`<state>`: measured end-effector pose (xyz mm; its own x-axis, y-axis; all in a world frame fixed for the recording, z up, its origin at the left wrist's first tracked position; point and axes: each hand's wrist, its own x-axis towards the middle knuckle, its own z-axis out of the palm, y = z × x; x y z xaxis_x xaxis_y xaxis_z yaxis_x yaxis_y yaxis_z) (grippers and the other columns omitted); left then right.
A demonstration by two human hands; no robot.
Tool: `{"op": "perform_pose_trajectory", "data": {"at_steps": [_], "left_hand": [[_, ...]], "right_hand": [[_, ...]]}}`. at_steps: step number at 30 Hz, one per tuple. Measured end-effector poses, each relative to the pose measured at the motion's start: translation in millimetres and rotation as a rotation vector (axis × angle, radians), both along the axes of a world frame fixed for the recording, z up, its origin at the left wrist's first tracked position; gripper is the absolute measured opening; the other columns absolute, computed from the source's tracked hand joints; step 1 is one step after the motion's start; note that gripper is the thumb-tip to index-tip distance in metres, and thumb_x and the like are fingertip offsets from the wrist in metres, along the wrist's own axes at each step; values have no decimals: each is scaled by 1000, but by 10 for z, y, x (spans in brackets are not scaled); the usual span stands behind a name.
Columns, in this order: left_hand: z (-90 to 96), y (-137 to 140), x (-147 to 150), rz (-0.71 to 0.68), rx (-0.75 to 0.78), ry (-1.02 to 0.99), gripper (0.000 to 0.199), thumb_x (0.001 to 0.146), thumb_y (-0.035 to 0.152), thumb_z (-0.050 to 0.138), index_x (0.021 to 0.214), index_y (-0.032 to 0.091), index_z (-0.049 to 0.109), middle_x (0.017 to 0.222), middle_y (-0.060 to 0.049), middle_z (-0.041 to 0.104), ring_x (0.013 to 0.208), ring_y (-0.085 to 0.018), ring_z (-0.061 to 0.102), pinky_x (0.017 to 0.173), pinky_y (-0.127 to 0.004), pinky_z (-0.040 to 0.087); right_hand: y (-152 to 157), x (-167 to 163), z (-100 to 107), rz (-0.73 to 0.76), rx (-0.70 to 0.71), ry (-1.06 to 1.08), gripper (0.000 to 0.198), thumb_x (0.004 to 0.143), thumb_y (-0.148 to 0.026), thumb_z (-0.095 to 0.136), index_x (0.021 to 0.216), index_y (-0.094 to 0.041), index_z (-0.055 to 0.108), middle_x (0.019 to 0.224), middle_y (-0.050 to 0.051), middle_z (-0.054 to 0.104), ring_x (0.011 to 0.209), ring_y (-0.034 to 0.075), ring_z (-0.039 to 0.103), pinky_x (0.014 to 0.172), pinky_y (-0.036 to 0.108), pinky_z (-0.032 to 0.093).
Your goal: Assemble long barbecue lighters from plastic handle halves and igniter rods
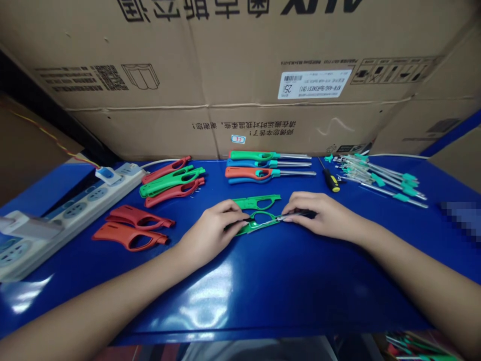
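Two bare hands of yours meet over the blue bench (300, 296) at a green lighter casing (252, 225). Your left hand (216, 225) has thumb and fingers clamped on that casing's left end, where a small black part shows by the fingertips. Your right hand (319, 213), on the casing's right side, is clamped on a dark-handled tool (307, 214); its metal tip reaches the casing's right end, though contact is hard to tell, and your fingers hide its exact kind.

Just beyond the casing lies another green shell (246, 204). Farther beyond it, four lighters (248, 163) with metal barrels lie side by side in green, blue and orange. Beyond the casing to the right are a black-and-yellow screwdriver (332, 180) and, farther right, a heap of metal tubes (383, 178) with teal fittings. Left of the casing you have two orange-red shells (128, 218), a red-and-green pile of shells (171, 183) farther back, and, leftmost, a white power strip (80, 215).
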<state>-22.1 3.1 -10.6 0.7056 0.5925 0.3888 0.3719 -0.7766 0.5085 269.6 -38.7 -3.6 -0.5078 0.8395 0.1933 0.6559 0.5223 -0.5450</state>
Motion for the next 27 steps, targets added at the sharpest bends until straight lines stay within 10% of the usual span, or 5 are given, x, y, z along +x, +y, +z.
{"op": "perform_pose_trajectory", "data": {"at_steps": [27], "left_hand": [[-91,49,15,-58,97,34,24,99,17,56,116,16,73,94,-8,72,88,-19,69,81,-33,59]], "right_hand": [[-66,-52,77,107,329,-445,30,103,-24,48,94,-19,77,75,3,65,71,15,59,66,27,39]]}}
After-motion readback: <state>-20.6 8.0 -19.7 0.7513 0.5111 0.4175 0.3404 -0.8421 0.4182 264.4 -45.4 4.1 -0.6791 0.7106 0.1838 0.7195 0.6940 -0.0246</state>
